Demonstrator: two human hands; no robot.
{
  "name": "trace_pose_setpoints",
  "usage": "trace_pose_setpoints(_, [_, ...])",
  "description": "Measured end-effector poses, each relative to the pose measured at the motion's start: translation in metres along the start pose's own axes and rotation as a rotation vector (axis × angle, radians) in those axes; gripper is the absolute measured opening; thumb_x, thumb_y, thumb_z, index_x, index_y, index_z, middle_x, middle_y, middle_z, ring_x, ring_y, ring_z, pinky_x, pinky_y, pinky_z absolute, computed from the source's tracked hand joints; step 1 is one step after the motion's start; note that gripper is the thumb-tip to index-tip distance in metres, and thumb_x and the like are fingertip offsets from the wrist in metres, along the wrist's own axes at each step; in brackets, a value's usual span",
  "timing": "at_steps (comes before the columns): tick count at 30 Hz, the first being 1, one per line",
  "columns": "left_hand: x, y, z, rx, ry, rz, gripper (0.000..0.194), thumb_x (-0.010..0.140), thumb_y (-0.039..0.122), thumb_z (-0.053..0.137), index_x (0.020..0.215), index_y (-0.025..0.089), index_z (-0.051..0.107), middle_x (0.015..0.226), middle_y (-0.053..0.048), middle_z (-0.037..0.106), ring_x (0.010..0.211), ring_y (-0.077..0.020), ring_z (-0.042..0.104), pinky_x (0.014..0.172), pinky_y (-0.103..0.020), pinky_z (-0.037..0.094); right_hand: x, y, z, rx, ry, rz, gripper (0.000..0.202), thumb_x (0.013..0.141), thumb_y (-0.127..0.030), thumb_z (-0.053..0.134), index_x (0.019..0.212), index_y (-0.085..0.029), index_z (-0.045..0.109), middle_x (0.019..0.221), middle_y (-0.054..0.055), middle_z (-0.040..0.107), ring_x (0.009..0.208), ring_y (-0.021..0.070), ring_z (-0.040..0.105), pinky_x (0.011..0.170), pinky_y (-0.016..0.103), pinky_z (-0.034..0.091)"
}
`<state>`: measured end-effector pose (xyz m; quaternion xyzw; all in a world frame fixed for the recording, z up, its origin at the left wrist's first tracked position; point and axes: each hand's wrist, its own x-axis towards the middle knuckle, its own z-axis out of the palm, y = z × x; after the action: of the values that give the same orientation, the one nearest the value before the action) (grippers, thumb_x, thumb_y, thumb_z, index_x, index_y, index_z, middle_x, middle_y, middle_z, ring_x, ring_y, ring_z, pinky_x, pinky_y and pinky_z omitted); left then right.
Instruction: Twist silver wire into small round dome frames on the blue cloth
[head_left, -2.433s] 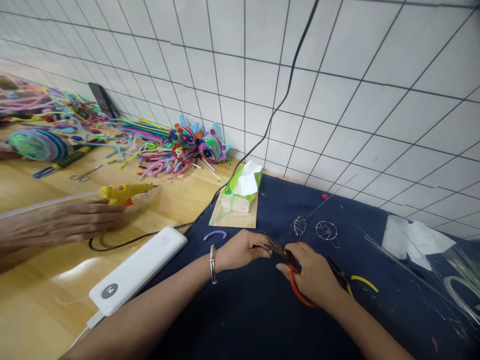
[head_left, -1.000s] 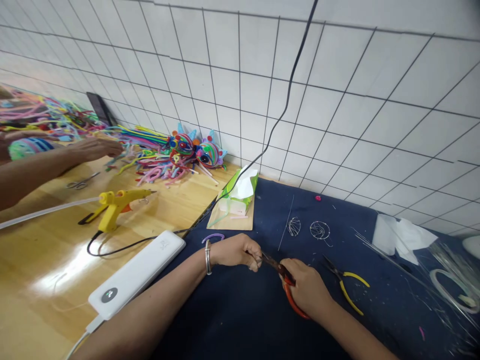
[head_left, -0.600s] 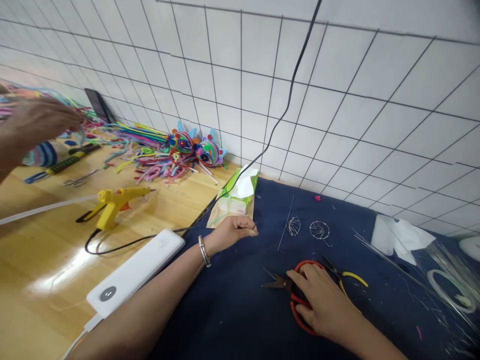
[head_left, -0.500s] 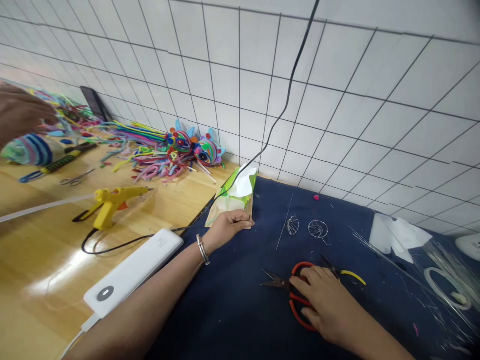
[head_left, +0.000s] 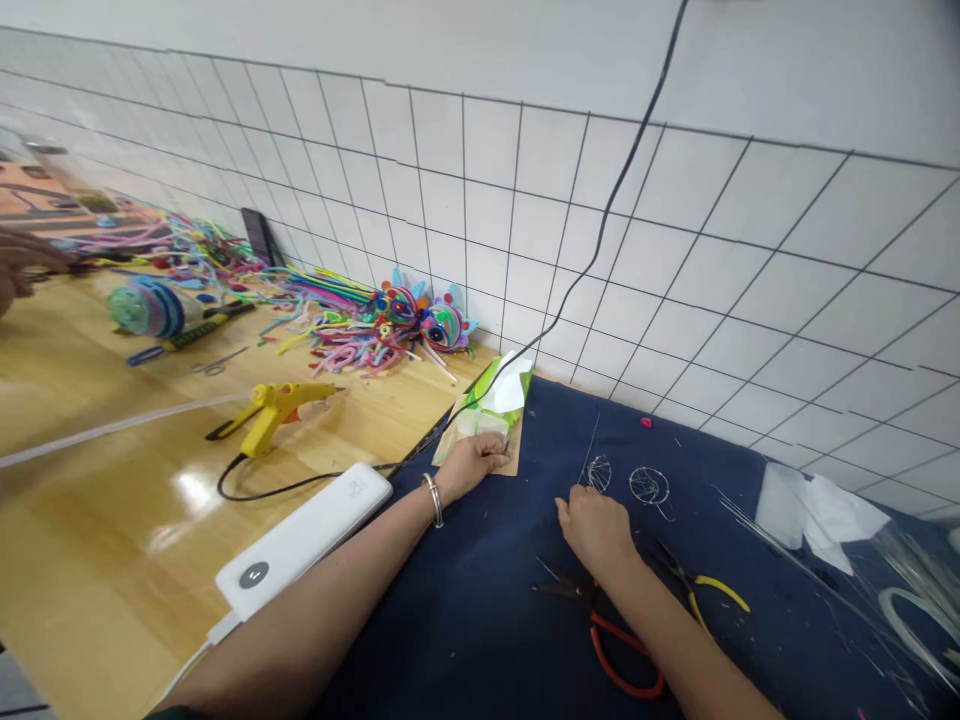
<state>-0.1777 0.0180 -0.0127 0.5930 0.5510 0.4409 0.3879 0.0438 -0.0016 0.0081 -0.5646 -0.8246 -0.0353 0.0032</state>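
Observation:
My left hand [head_left: 471, 467] has its fingers pinched together over the brown card [head_left: 512, 458] beneath a green tissue pack [head_left: 491, 392]; whatever sits between the fingertips is hidden. A silver bangle is on that wrist. My right hand [head_left: 598, 527] is closed at the lower end of a thin straight wire [head_left: 592, 443] on the dark blue cloth [head_left: 480, 600]. Two small round wire frames, one [head_left: 599, 473] beside my fingers and another [head_left: 649, 487] to the right, lie there. Red-handled scissors [head_left: 626, 665] rest partly under my right forearm. Pliers with yellow handles [head_left: 721, 588] lie right of it.
Left on the wooden table are a white power bank [head_left: 304, 545], yellow glue gun [head_left: 274, 415], small scissors [head_left: 217, 362] and colourful pipe cleaners [head_left: 352, 335]. Another person's hand [head_left: 30, 260] is at far left. Loose wires [head_left: 780, 535] lie right. A black cable [head_left: 600, 240] crosses the view.
My right hand has left the red-handled scissors and moved up to the straight wire. My left hand stays by the tissue pack. The other person's hand has drawn back left, and the view has shifted.

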Motion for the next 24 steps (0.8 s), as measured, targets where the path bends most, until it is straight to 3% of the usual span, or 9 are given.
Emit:
trace_pose_setpoints(5, [-0.002,-0.001,0.003,-0.009,-0.005,0.009,0.018,0.068,0.028,0.058,0.059,0.014,0.051,0.058,0.004,0.049,0.061,-0.0106,0.046,0.060,-0.020,0.037,0.006,0.007,0.007,0.252,-0.050,0.096,0.023,0.079,-0.033,0.047,0.070,-0.015,0.057,0.066,0.009,0.062,0.062,0.0209,0.060,0.055,0.028,0.038])
trace_pose_setpoints(9, [-0.005,0.002,0.008,-0.032,-0.033,0.025,0.016,0.070,0.027,0.058,0.063,0.013,0.053,0.060,0.003,0.051,0.061,-0.0101,0.046,0.061,-0.021,0.037,0.009,0.010,0.008,0.396,-0.054,0.099,0.024,0.076,-0.032,0.049,0.058,-0.017,0.054,0.059,0.003,0.059,0.058,0.0152,0.057,0.053,0.023,0.036])
trace_pose_setpoints(12, [-0.011,0.009,0.014,-0.151,-0.120,0.033,0.016,0.070,0.026,0.060,0.065,0.012,0.055,0.065,0.001,0.056,0.063,-0.0102,0.049,0.063,-0.021,0.038,0.001,0.008,0.006,0.506,-0.023,0.103,0.031,0.083,-0.036,0.039,0.061,-0.018,0.053,0.055,-0.001,0.055,0.052,0.0109,0.053,0.051,0.020,0.036])
trace_pose_setpoints(15, [-0.018,0.018,0.021,-0.353,-0.262,0.023,0.016,0.070,0.026,0.062,0.071,0.011,0.057,0.071,-0.002,0.060,0.065,-0.0105,0.051,0.063,-0.022,0.039,-0.015,0.000,0.002,0.774,0.089,0.128,0.034,0.087,-0.040,0.031,0.070,-0.018,0.051,0.053,-0.004,0.050,0.048,0.0095,0.047,0.049,0.019,0.037])
trace_pose_setpoints(18, [-0.025,0.024,0.028,-0.469,-0.329,0.006,0.018,0.069,0.026,0.064,0.072,0.009,0.059,0.073,-0.004,0.061,0.065,-0.0103,0.052,0.064,-0.023,0.040,-0.027,-0.011,-0.001,0.892,0.170,0.046,0.027,0.086,-0.037,0.036,0.073,-0.018,0.051,0.058,-0.003,0.050,0.053,0.0101,0.047,0.054,0.020,0.038])
trace_pose_setpoints(24, [-0.028,0.028,0.030,-0.559,-0.324,-0.019,0.019,0.067,0.026,0.067,0.070,0.010,0.058,0.074,-0.004,0.062,0.067,-0.0110,0.053,0.067,-0.024,0.041,-0.024,-0.021,0.005,0.769,0.242,-0.192,0.018,0.086,-0.025,0.037,0.077,-0.018,0.051,0.073,0.002,0.054,0.068,0.0125,0.050,0.066,0.023,0.038])
